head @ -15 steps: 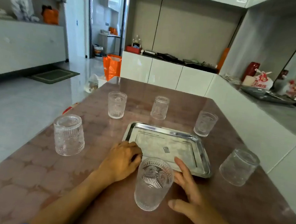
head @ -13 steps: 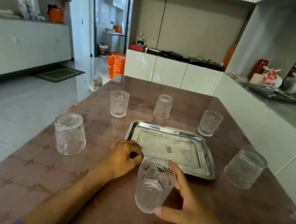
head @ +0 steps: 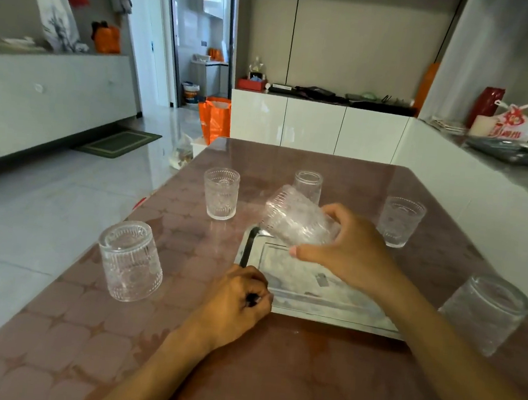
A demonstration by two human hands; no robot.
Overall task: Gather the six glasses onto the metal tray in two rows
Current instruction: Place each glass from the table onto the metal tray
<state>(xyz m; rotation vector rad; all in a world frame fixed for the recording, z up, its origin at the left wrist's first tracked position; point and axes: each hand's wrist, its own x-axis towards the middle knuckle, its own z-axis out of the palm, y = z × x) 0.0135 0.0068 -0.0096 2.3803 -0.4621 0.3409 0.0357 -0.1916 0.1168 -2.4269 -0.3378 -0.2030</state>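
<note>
A metal tray (head: 298, 295) lies on the brown table in front of me. My right hand (head: 348, 253) holds a ribbed clear glass (head: 296, 217) tilted on its side in the air above the tray's far left corner. My left hand (head: 235, 300) rests as a fist at the tray's near left corner. Five more glasses stand on the table around the tray: one inverted at the left (head: 129, 261), one at the far left (head: 220, 193), one at the far middle (head: 308, 182), one at the far right (head: 400, 221), one inverted at the right (head: 484, 311).
The table (head: 271, 378) has its left edge above a tiled floor. A white counter (head: 481, 201) runs along the right side close to the table. An orange bag (head: 215, 119) stands on the floor beyond the far edge.
My right hand took hold of the glass that stood near me, lifted it and carried it forward over the tray, tipping it sideways. My left hand stayed by the tray's corner.
</note>
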